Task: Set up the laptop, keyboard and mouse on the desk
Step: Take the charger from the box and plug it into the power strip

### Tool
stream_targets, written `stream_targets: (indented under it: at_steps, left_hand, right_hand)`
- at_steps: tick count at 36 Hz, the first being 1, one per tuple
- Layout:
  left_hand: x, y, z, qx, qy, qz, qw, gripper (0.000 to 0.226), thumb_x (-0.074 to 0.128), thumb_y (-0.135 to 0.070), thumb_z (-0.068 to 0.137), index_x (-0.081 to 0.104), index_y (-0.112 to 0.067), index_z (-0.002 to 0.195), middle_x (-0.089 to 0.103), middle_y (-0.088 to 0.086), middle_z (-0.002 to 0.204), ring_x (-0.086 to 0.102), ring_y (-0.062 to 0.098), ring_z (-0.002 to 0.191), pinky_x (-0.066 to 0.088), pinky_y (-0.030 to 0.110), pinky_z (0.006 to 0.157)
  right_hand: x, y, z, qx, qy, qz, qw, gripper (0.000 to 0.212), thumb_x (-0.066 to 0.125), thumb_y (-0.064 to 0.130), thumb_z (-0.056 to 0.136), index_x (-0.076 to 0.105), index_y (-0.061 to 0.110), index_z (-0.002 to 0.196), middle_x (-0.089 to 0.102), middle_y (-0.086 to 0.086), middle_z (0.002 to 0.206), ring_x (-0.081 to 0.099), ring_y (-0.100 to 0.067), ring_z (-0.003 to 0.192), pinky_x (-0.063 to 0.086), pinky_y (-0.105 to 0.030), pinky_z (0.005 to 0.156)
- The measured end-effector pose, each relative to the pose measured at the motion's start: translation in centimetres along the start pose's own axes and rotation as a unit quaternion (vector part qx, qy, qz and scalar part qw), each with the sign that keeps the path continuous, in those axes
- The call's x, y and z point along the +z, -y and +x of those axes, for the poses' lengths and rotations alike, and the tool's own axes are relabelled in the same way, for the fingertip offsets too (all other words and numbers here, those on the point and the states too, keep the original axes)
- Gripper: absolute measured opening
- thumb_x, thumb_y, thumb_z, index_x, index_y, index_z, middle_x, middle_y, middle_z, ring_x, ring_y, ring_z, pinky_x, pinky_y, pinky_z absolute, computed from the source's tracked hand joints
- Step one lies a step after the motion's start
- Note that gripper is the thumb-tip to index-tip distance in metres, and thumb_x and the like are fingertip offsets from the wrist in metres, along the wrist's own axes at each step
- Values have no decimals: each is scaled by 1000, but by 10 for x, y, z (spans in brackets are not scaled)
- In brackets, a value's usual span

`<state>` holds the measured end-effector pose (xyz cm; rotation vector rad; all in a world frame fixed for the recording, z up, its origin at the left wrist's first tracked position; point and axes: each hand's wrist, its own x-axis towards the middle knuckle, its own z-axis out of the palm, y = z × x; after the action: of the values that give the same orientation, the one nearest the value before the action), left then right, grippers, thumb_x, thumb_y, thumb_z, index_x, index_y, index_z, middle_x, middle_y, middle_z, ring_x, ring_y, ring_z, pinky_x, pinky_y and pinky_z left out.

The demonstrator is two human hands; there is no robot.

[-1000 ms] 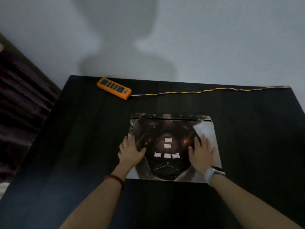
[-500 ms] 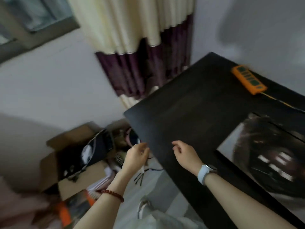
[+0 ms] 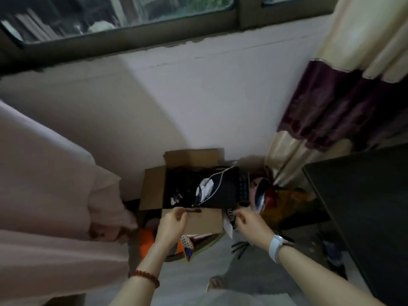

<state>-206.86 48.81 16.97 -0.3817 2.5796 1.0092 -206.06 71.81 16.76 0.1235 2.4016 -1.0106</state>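
Cardboard box (image 3: 194, 219): set on the floor below the window (image 3: 123, 16), flaps open, taken as landmark. Keyboard (image 3: 242, 187): stood on edge inside the box at its right side, beside a black bag (image 3: 223, 191) with a white cable (image 3: 217, 180). Left hand (image 3: 171, 225): held at the box's near flap, fingers loosely curled, nothing held. Right hand (image 3: 250, 224): held at the box's near right corner, fingers loosely curled (grip on anything not discernible, blurred). Surface (image 3: 364, 206): dark, seen to the right of the box. Curtain (image 3: 331, 96): hung above the surface. Laptop, mouse: not seen.
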Motion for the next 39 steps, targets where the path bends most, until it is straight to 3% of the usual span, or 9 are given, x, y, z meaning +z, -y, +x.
stream_targets:
  at_steps: [6, 11, 16, 20, 23, 26, 31, 34, 39]
  left_hand:
    - [6, 47, 61, -52, 0, -26, 998, 22, 48, -22, 93, 63, -18, 109, 69, 8, 105, 63, 23, 97, 45, 26, 70]
    - [18, 77, 131, -95, -27, -42, 994, 32, 48, -20, 92, 55, -10, 122, 60, 12, 122, 55, 26, 112, 38, 23, 80]
    - [35, 113, 184, -117, -51, -22, 992, 41, 49, -18, 91, 45, -10, 130, 48, 16, 131, 43, 30, 122, 38, 31, 92]
    - [54, 143, 205, -161, -43, 19, 986, 48, 49, -21, 90, 38, -11, 135, 41, 16, 136, 37, 34, 127, 38, 40, 99]
    - [63, 160, 211, -175, -26, 26, 984, 49, 49, -22, 90, 36, -12, 136, 38, 14, 139, 34, 32, 128, 37, 40, 102]
    - [63, 166, 211, -174, -17, 11, 984, 48, 49, -21, 90, 38, -12, 135, 40, 14, 139, 37, 31, 127, 37, 39, 101]
    - [49, 153, 202, -164, -45, -42, 985, 43, 51, -20, 90, 43, -12, 131, 47, 15, 131, 47, 29, 117, 35, 24, 83]
    - [35, 139, 186, -145, -83, -71, 983, 46, 54, -18, 88, 42, -10, 132, 50, 15, 128, 51, 29, 114, 39, 28, 88]
    - [3, 106, 151, -115, -129, -122, 977, 60, 60, -21, 86, 32, -13, 139, 37, 12, 139, 44, 24, 121, 35, 29, 97]
  right_hand:
    - [33, 27, 105, -18, 9, -47, 999, 36, 44, 23, 94, 46, 14, 129, 63, -8, 117, 59, -24, 105, 49, -36, 84]
    - [69, 43, 209, -39, 47, -58, 997, 41, 48, 21, 93, 43, 2, 129, 57, -18, 121, 55, -32, 109, 49, -41, 86]
    - [114, 44, 298, -15, 58, -23, 998, 71, 58, 34, 87, 22, 8, 143, 42, -15, 142, 42, -31, 129, 40, -41, 104]
    - [151, 43, 348, 34, 96, -9, 995, 91, 60, 41, 85, -2, 15, 147, 26, -14, 151, 39, -34, 131, 41, -41, 101]
    - [169, 42, 364, 73, 78, -31, 994, 80, 55, 35, 89, 2, 13, 146, 42, -19, 140, 52, -37, 117, 50, -44, 89]
    - [172, 46, 365, 58, 70, -77, 993, 55, 43, 31, 95, 20, 5, 138, 57, -23, 119, 59, -39, 101, 50, -43, 76]
    - [156, 71, 340, -21, 58, -15, 998, 40, 34, 25, 98, 32, 1, 130, 58, -25, 116, 58, -41, 103, 48, -44, 81]
    - [134, 87, 319, -38, 63, 38, 997, 39, 30, 25, 99, 36, 2, 129, 55, -19, 120, 53, -36, 113, 44, -37, 89]
    - [86, 126, 274, -128, 61, 29, 990, 28, 30, 21, 99, 41, 4, 119, 53, -3, 85, 60, -29, 84, 40, -30, 66]
